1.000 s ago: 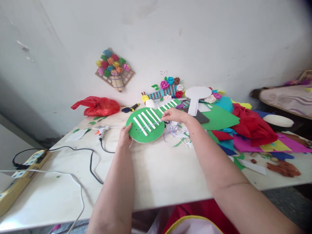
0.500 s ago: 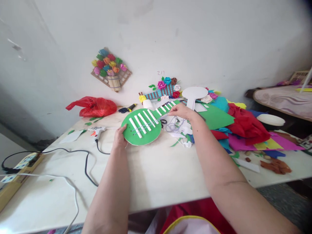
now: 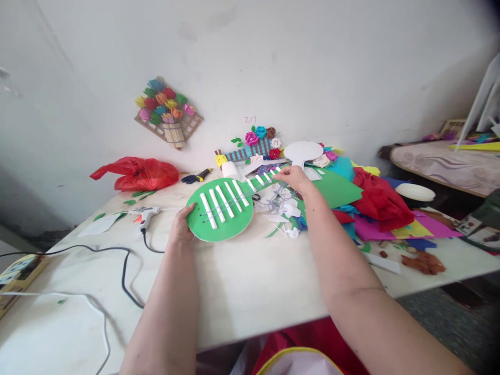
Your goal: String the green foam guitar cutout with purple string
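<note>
My left hand [image 3: 182, 224] grips the rounded edge of a green guitar-shaped cutout [image 3: 236, 224], thumb on top and fingers underneath. White strips [image 3: 224, 200] lie across its body and on along its narrow neck. Two thin greyish strings [image 3: 219, 208] run lengthwise over the strips, from small dark holes near the left edge toward the neck. At the far end of the neck, my right hand [image 3: 292, 178] pinches the string with thumb and fingertips. Its fingers cover the tip of the neck. Below the neck lies a loose tangle of the same string [image 3: 283, 197] among paper scraps.
A glue gun [image 3: 147, 216] with a black cord lies left, near a red plastic bag [image 3: 146, 174] and pliers [image 3: 197, 176]. Coloured paper [image 3: 385, 200] and a white round-topped cutout [image 3: 303, 151] are heaped right. A power strip [image 3: 17, 276] sits at the left edge.
My right hand has moved along the neck to its far end, bringing the string closer over the strips. The view has shifted slightly; my left hand keeps its hold.
</note>
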`<state>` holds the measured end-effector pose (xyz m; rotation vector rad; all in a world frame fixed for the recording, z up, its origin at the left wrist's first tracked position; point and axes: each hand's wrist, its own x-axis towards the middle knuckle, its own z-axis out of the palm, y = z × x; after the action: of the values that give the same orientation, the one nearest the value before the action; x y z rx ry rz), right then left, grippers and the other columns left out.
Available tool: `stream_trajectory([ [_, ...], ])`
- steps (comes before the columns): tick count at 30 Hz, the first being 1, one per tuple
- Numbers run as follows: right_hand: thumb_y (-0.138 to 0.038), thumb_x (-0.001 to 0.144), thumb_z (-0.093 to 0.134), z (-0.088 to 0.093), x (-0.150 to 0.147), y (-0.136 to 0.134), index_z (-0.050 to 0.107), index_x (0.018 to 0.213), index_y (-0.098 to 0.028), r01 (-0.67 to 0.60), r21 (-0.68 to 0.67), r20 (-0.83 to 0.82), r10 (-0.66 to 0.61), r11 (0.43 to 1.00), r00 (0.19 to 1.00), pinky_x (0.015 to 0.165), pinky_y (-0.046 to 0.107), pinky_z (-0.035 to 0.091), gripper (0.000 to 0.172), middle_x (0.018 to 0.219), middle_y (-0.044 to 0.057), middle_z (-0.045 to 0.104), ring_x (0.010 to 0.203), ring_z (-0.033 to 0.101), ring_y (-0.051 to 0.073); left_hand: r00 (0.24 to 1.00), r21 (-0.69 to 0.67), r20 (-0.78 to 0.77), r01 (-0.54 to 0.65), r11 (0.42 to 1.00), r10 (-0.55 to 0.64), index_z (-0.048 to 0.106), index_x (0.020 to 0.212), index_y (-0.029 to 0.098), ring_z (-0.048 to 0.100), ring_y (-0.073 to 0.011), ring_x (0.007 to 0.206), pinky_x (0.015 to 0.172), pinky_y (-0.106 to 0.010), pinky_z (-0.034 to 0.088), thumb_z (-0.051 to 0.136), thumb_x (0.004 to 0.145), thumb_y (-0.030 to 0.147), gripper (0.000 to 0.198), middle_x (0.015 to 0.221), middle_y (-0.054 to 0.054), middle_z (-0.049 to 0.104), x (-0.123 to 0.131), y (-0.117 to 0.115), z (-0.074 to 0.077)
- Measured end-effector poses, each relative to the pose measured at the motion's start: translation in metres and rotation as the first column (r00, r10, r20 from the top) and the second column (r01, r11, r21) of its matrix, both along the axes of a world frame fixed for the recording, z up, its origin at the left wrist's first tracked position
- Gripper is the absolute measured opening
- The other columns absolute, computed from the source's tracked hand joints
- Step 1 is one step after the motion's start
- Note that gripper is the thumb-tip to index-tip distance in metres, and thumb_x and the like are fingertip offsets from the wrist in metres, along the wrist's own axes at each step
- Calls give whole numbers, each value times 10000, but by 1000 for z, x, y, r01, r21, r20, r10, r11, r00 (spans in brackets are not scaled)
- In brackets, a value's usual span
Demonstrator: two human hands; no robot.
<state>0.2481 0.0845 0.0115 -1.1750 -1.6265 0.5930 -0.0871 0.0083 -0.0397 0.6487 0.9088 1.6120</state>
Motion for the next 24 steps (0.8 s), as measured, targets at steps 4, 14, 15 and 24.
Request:
stream_trajectory([
  [4, -481, 539, 658, -3, 4, 6, 510, 555, -145, 62, 41, -21, -61, 997, 998, 487, 231, 274, 367, 498, -48, 417, 482, 321, 67, 1000, -28, 4, 16, 999, -16, 633, 876, 96, 655, -266, 708, 707, -423, 540, 554, 674, 176, 231, 790, -115, 686, 2, -4, 4],
  [14, -490, 537, 664, -7, 9, 13, 563, 592, -135, 173, 100, -2, -173, 980, 985, 507, 239, 307, 373, 533, -18, 505, 506, 406, 94, 1000, -56, 3, 28, 998, -28, 625, 885, 110, 656, -274, 732, 722, -441, 535, 537, 691, 184, 226, 790, -116, 685, -1, -3, 4],
  [15, -494, 538, 663, -7, 9, 13, 565, 597, -135, 180, 98, 0, -181, 979, 984, 509, 239, 308, 376, 537, -16, 509, 509, 409, 95, 1000, -54, 4, 29, 998, -28, 624, 875, 108, 656, -271, 726, 721, -440, 535, 536, 692, 187, 218, 783, -114, 684, -1, -3, 4],
  [24, -546, 532, 662, -2, 12, 3, 617, 681, -176, 367, 181, 207, -400, 912, 893, 589, 265, 333, 401, 677, 22, 602, 647, 505, 160, 999, -74, 39, 31, 997, -28, 618, 878, 132, 650, -283, 783, 734, -456, 528, 530, 698, 206, 213, 802, -112, 680, -3, -4, 5],
])
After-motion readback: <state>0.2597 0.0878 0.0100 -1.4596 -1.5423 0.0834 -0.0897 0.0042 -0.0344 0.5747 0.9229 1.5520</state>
